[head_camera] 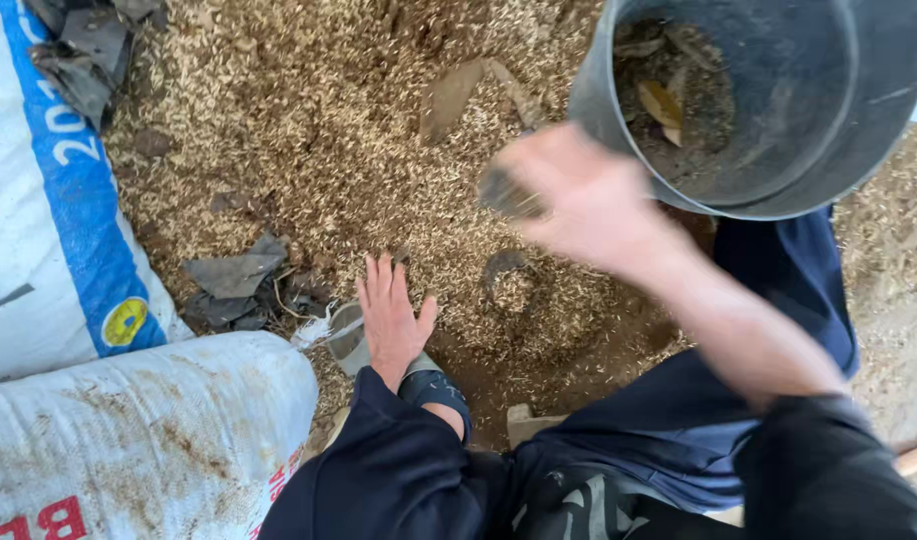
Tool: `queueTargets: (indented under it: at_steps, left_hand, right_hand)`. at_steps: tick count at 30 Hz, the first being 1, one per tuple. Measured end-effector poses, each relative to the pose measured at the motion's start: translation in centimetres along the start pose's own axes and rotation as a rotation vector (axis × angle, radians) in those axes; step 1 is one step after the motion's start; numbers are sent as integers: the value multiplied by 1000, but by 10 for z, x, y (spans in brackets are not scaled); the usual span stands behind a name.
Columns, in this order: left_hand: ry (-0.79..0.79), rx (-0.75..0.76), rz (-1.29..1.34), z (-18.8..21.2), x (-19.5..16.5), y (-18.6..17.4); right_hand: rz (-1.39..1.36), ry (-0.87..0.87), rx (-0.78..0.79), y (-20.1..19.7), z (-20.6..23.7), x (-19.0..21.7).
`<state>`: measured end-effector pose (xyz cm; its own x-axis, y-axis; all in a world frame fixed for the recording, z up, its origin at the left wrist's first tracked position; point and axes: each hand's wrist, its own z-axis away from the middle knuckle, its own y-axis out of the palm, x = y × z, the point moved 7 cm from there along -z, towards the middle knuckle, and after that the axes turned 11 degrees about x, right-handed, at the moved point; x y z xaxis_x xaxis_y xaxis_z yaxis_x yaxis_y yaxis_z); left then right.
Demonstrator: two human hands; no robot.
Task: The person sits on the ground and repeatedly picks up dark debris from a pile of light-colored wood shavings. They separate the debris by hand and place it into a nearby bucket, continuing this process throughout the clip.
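Blurred right hand [578, 200] — husks [308, 130], bucket [778, 100]

Loose tan grain husks [308, 130] spread over the ground beside the dark grey metal bucket [828, 150]; bucket tilted, holding dirt and leaves.

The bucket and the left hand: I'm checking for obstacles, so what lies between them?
In the head view, husk-strewn ground and the blurred right hand, holding something dark, lie between the bucket and the left hand.
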<state>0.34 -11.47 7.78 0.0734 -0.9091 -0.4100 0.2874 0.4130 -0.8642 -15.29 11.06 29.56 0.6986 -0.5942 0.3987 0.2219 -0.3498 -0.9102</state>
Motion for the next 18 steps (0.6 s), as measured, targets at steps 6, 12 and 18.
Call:
queueTargets:
  at_steps: [6,12,18]
  left_hand:
    - [14,-37,-11,2,-4,-4]
    - [8,-29,-5,1,0,-3]
    - [-5,-29,11,0,5,1]
  right_hand:
    - [89,-55,192,123,-33,70]
    - [322,283,-157,2,45,28]
    - [270,610,-134,-15,106,-69]
